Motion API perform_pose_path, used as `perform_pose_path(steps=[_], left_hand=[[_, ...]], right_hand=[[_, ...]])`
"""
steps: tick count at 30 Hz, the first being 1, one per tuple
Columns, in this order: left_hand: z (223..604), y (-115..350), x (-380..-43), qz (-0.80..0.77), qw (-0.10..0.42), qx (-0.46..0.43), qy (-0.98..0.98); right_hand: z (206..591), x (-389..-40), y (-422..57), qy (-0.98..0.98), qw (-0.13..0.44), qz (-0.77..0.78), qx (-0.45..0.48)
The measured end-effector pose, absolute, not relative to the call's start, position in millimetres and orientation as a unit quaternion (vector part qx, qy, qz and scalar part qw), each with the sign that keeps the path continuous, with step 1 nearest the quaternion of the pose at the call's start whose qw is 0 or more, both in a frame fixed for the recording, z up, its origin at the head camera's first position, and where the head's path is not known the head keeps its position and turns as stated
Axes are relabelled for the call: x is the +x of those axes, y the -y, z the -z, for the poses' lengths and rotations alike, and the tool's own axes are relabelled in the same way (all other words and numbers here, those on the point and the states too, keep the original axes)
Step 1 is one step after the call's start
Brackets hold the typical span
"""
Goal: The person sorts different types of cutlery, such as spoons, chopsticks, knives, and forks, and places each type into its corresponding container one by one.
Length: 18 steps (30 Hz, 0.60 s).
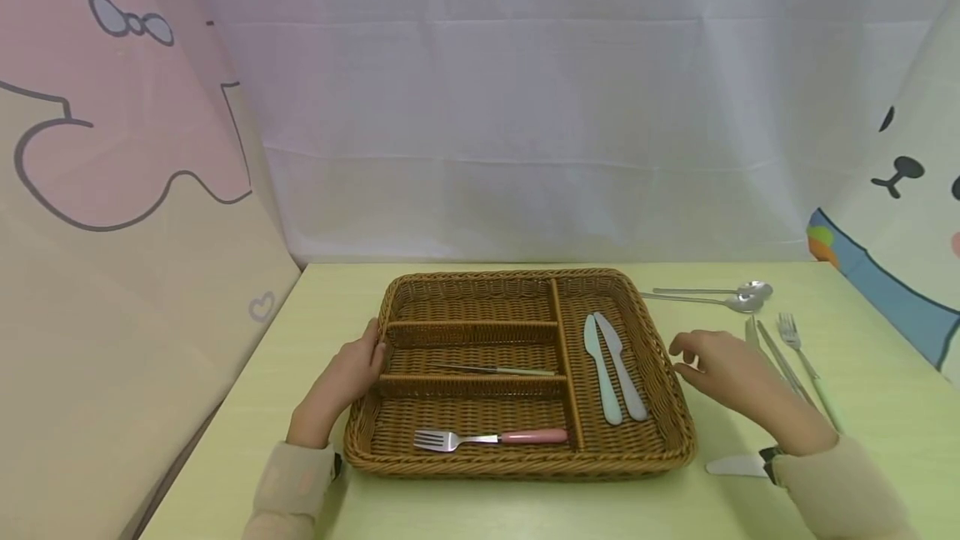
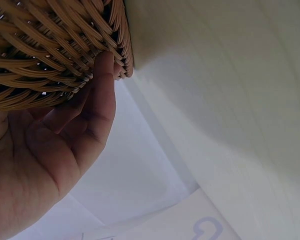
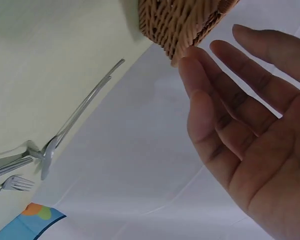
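Observation:
A brown wicker cutlery basket [image 1: 517,468] with several compartments stands on the table. My left hand [image 1: 348,369] grips its left side, fingers against the woven outer wall in the left wrist view. My right hand [image 1: 718,363] is beside the right rim, fingers loosely bent and holding nothing. In the long right compartment lie a mint green knife [image 1: 602,369] and a pale grey knife [image 1: 623,369]. A fork [image 1: 517,437] with a pink handle lies in the front compartment. The middle one holds a slim utensil [image 1: 517,371] with a pale handle, partly hidden by the divider.
Two spoons [image 1: 738,302] lie behind my right hand. To its right are a green-handled fork [image 1: 813,373] and slim metal utensils [image 1: 780,357], partly covered by the forearm. A pale blade [image 1: 735,465] shows by the right cuff. A white cloth [image 1: 525,148] hangs behind the table.

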<state>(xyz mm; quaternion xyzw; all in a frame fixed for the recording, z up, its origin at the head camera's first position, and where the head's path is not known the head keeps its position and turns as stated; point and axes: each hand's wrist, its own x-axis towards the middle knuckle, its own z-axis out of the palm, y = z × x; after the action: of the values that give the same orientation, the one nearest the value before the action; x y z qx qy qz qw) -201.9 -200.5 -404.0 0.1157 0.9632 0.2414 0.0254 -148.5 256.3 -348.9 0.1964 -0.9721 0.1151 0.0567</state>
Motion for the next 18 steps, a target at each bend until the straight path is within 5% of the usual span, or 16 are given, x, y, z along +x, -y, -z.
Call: perform_pose_path(steps=[18], left_hand=[[403, 200, -201, -0.244, 0.026, 0.115, -0.963]], right_hand=[[379, -127, -315, 0.976, 0.004, -0.131, 0.173]])
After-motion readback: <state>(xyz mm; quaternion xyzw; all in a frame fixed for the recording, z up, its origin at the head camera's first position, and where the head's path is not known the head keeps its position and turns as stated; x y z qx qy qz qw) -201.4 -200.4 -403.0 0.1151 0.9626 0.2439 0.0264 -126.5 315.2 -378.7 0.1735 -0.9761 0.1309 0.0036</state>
